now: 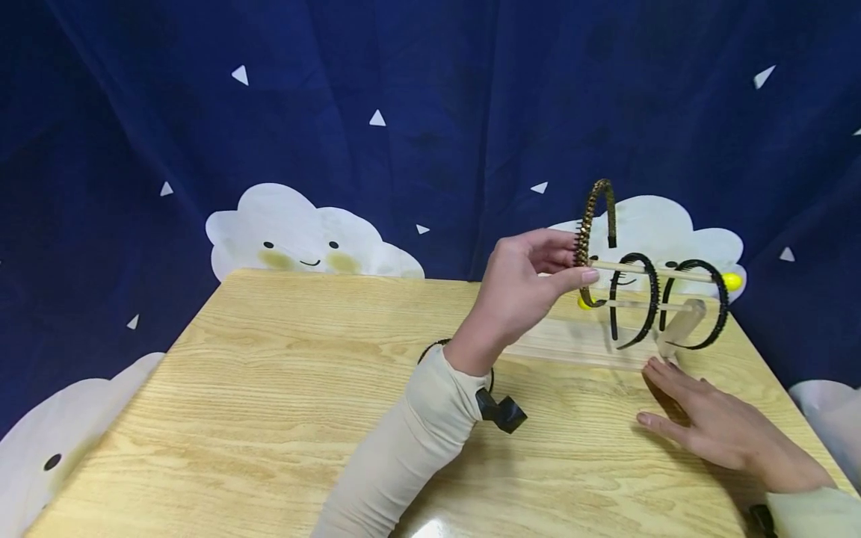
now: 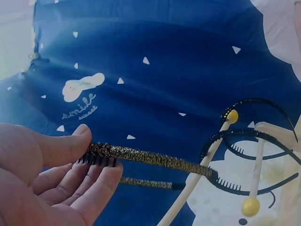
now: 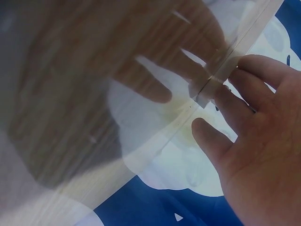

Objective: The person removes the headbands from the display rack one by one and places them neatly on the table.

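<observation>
My left hand (image 1: pixel 521 288) pinches a gold-and-black toothed headband (image 1: pixel 587 217) between thumb and fingers, at the left end of a wooden rack's rod (image 1: pixel 686 273). In the left wrist view the band (image 2: pixel 150 157) stretches away from my fingertips, its far end overlapping the rod. Two black toothed headbands (image 1: pixel 654 299) hang on the rack's rods, spaced apart. My right hand (image 1: pixel 720 426), fingers extended, has its fingertips at the right end of the rack's base (image 1: pixel 572 344). The right wrist view shows this hand (image 3: pixel 263 136) palm side, thumb apart from the fingers.
Yellow balls (image 1: pixel 732 282) cap the rod ends. A wooden upright (image 1: pixel 682 325) stands at the rack's right. A thin black band (image 1: pixel 430 345) lies on the wood-grain table (image 1: pixel 289 388), partly hidden behind my left wrist. A dark blue curtain (image 1: pixel 430 172) with clouds hangs behind.
</observation>
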